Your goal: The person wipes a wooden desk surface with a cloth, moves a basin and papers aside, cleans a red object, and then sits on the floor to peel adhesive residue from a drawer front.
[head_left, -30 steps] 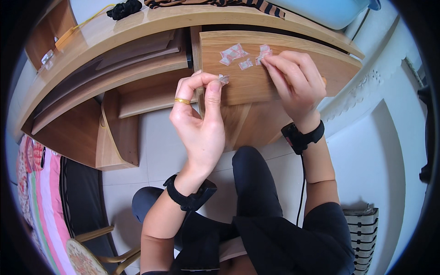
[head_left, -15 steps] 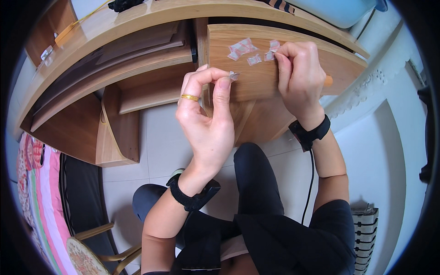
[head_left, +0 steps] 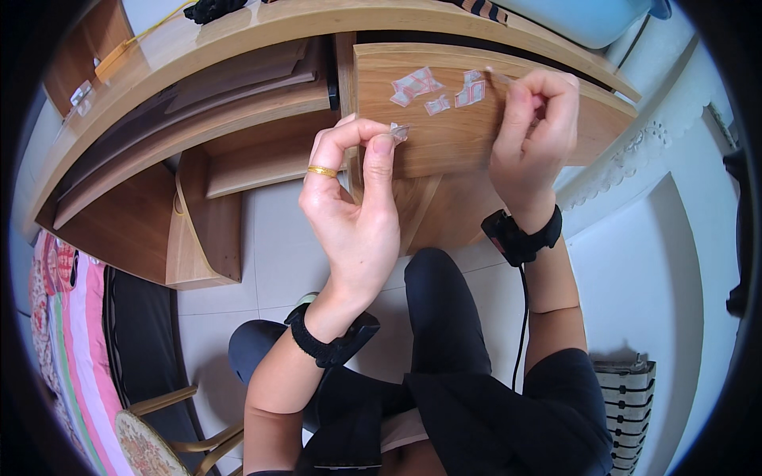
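On the wooden drawer front [head_left: 444, 147] several torn pieces of a clear, red-marked sticker cling. The largest sticker piece [head_left: 416, 85] lies at the left, a small scrap [head_left: 436, 105] beside it, and an L-shaped piece [head_left: 470, 89] to the right. My left hand [head_left: 353, 174] pinches a crumpled bit of clear film [head_left: 398, 132] between thumb and forefinger, below the largest piece. Just right of the L-shaped piece, apart from it, my right hand [head_left: 536, 119] is closed in a pinch. A small blurred sliver of film [head_left: 498, 76] sticks out from its fingertips.
An orange-brown knob was at the drawer's right side, now behind my hand. Open desk shelves [head_left: 262, 155] are at the left. A blue-white basin [head_left: 587, 20] stands on the desktop. A chair [head_left: 147, 440] is at lower left; a cable [head_left: 520, 333] hangs from my right wristband.
My right hand has come away from the L-shaped sticker piece, moving right with a small sliver in its fingers. My left hand has shifted slightly left, still pinching the crumpled film.
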Tool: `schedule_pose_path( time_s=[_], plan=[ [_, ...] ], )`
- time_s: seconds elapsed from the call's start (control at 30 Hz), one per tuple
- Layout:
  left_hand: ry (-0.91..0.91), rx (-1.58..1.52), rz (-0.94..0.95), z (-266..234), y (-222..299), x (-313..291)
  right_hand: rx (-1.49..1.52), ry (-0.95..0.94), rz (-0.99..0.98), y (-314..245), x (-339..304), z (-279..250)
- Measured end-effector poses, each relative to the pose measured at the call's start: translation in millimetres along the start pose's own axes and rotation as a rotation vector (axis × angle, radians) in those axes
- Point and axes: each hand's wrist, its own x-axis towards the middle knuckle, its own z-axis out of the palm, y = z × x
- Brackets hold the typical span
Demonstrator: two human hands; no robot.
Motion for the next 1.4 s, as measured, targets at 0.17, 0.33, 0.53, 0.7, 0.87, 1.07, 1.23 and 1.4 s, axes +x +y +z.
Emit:
schedule_pose_path(
  time_s=[0.17,0.33,0.53,0.7,0.87,1.07,1.23,1.4],
  plan=[
    [0.004,-0.014,-0.075,3,5,-2,0.106,-0.087,-0.117,-19,-12,-8],
    [-0.009,-0.023,-0.097,6,10,-5,0.238,-0.174,-0.195,-27,-28,3],
    [-0.033,-0.041,-0.128,5,14,-5,0.246,-0.197,-0.184,-28,-29,13],
    [-0.029,-0.108,-0.172,4,14,-5,0.314,-0.291,-0.117,-31,-22,5],
    [-0.104,-0.098,-0.177,0,15,-5,0.341,-0.342,-0.085,-30,-20,1],
    [-0.14,0.039,-0.122,-1,13,-5,0.5,-0.408,0.091,-30,-17,-4],
    [-0.148,-0.018,-0.149,-4,9,-2,0.612,-0.481,0.225,-28,-11,-16],
    [-0.067,-0.087,-0.184,-3,7,-3,0.531,-0.21,0.229,-21,-16,-16]
  ],
)
